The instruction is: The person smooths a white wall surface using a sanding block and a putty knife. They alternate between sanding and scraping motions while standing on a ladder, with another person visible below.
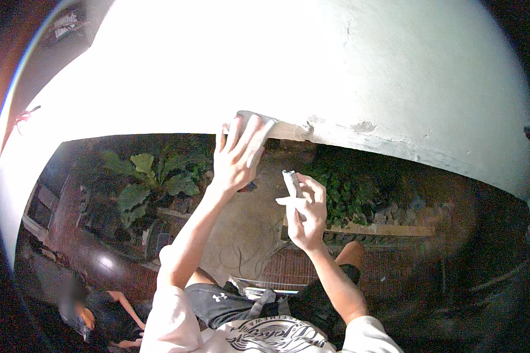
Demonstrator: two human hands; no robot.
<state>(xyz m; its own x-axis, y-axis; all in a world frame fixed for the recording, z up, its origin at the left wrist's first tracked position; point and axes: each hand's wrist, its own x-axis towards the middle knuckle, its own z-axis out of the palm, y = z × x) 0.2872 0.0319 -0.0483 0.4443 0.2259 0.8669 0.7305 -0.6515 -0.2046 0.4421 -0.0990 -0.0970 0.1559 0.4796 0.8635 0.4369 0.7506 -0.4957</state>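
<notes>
My left hand [237,157] is raised to the lower edge of a white wall [388,140]. Its fingers press a thin grey sheet [267,125], possibly sandpaper, against that edge. Just right of the hand, the edge shows chipped, flaking patches [312,125]. My right hand [310,215] is held lower and apart from the wall, its fingers closed round a short, pale grey roll [291,183]. The roll points upward, with a dark hollow at its top end. What it is made of I cannot make out.
Broad-leaved plants [150,179] grow below the wall on the left, with more greenery [353,188] on the right. A bare ground strip [235,235] runs between them. At the lower left, another person [109,317] in dark clothes is close by.
</notes>
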